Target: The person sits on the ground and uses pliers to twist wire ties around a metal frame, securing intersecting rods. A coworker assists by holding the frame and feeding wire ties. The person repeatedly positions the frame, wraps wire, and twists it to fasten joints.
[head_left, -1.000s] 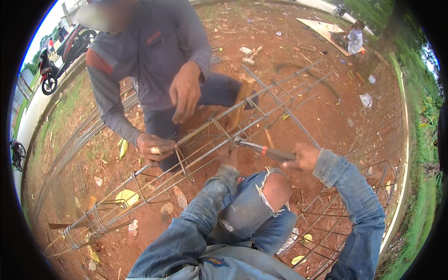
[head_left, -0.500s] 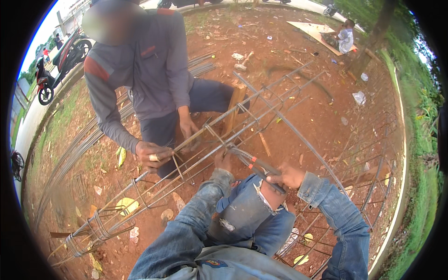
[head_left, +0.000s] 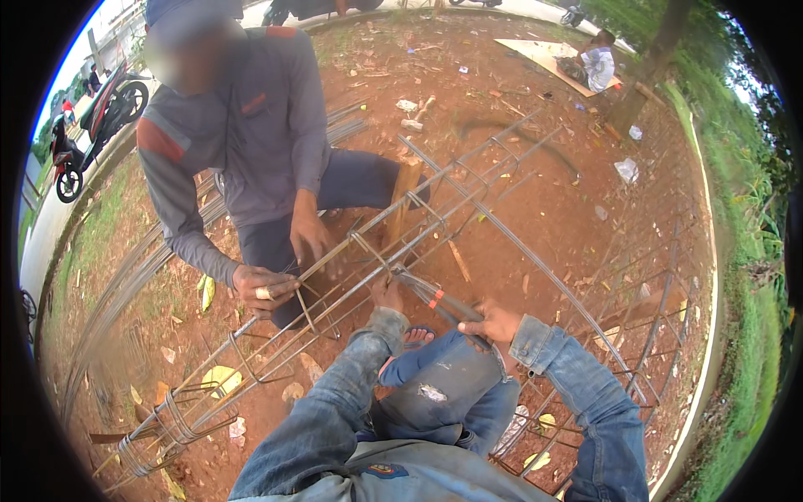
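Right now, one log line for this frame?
right hand: grips pliers | left hand: on rebar cage | co-worker's hands: holding cage bars

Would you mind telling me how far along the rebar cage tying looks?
Done: stirrups already ring the long bars of the rebar cage. In hand: the right hand works pliers at a joint steadied by the left hand. Which joints remain untied cannot be told.
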`<state>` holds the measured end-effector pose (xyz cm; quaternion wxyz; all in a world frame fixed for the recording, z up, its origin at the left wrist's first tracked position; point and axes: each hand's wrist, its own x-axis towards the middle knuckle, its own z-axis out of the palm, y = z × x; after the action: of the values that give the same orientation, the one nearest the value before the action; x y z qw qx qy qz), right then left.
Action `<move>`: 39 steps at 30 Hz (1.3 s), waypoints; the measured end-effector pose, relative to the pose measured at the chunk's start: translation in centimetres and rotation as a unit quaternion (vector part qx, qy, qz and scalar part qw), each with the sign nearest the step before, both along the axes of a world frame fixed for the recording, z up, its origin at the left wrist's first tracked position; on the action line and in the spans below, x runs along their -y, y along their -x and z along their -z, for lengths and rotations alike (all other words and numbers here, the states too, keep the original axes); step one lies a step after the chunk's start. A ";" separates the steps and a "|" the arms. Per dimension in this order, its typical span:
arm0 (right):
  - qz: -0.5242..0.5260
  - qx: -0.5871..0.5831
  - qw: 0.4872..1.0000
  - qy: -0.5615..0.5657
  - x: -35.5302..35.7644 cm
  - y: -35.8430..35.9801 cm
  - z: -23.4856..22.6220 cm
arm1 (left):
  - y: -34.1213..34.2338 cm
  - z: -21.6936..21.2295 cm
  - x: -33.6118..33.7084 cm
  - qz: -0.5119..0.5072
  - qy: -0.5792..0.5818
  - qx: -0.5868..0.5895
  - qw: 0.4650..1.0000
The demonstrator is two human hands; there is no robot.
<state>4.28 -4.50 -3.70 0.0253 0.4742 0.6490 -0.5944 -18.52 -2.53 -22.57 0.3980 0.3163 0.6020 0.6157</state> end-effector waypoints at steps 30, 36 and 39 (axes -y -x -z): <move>-0.294 0.377 0.643 -0.599 4.8 10.2 -16.5 | -2.2 -21.9 3.6 0.071 -0.322 -0.304 0.894; -0.267 0.402 0.516 -0.708 9.5 11.3 -13.5 | -2.2 -17.9 3.9 -0.005 -0.432 -0.255 0.865; -0.301 0.429 0.551 -0.649 9.7 12.5 -15.1 | -2.3 -18.8 4.5 -0.018 -0.421 -0.254 0.870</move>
<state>-8.22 -14.24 11.44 0.1630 0.3377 0.8755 0.3048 -16.25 -6.99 -3.81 0.0492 0.5890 0.3717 0.7159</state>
